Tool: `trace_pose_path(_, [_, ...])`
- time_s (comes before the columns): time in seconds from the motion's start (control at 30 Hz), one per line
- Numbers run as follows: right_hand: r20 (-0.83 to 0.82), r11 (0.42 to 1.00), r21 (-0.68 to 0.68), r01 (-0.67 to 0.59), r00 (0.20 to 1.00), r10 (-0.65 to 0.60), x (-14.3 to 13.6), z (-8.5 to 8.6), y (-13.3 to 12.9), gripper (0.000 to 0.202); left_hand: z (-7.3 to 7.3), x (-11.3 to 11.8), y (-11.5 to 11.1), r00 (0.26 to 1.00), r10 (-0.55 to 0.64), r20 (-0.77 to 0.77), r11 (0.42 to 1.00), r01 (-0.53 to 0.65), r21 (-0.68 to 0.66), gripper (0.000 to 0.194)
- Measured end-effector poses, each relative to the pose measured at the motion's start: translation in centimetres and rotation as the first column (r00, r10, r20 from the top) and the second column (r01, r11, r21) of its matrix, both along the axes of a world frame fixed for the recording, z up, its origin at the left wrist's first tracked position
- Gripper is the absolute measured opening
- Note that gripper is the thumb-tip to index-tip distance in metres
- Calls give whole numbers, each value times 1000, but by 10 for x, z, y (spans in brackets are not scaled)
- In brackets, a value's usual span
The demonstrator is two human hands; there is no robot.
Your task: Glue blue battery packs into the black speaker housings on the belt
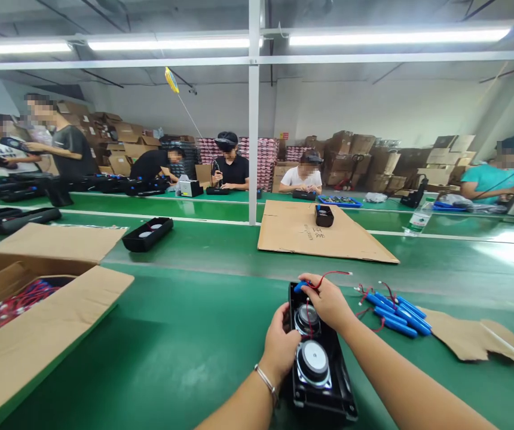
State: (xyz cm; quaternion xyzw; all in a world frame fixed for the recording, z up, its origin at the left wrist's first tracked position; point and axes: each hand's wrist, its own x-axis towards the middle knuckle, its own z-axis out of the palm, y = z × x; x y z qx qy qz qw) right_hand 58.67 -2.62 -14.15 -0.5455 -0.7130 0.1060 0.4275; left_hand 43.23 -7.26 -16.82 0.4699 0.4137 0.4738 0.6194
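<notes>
A black speaker housing (pixel 324 391) lies open-side up on the green bench in front of me, with two round speaker drivers (pixel 314 360) in it. My left hand (pixel 280 346) is closed around the housing's left wall, its thumb over the edge beside the drivers. At the far end of the housing, my right hand (pixel 326 298) grips a blue cylindrical battery (pixel 302 286); a red lead with a white plug trails from it to the right. Several more blue batteries (pixel 398 313) with red and black leads lie in a pile right of my right hand.
An open cardboard box (pixel 55 316) of wired parts stands at left. Another housing (pixel 148 234) lies beyond it. A flat cardboard sheet (pixel 284 233) carries a small black housing (pixel 324 215). Torn cardboard (pixel 458 334) and a water bottle (pixel 419 217) are at right. Several co-workers sit or stand across the line.
</notes>
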Motion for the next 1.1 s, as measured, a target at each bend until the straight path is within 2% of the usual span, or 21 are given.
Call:
trace_pose_path(0.27, [122, 978, -103, -180, 974, 192, 11, 6, 11, 27, -3, 2, -1, 1000, 16, 7, 998, -16, -68, 71])
trace_pose_path(0.37, [165, 975, -109, -194, 964, 210, 13, 7, 15, 28, -5, 3, -1, 1000, 28, -15, 997, -29, -67, 69])
trace_pose_path(0.53, [237, 978, -125, -168, 952, 194, 12, 2, 20, 29, -2, 3, 0, 998, 33, -53, 998, -35, -46, 67])
trace_pose_path(0.67, [296, 981, -129, -143, 939, 176, 12, -1, 21, 30, -1, 3, 1, 999, 30, -11, 997, -30, -65, 68])
trace_pose_path(0.93, [423, 994, -106, 30, 906, 18, 5, 8, 20, 24, -2, 5, 5, 999, 33, 30, 997, -31, -69, 66])
trace_pose_path(1.03, [419, 996, -92, 15, 908, 26, 22, 6, 3, 35, -2, 6, 6, 1000, 2, 31, 999, 0, -50, 65])
trace_pose_path(1.1, [385, 997, -59, 44, 923, -18, 54, 4, -24, 29, -1, 6, 5, 1000, -14, 27, 999, 15, -31, 62])
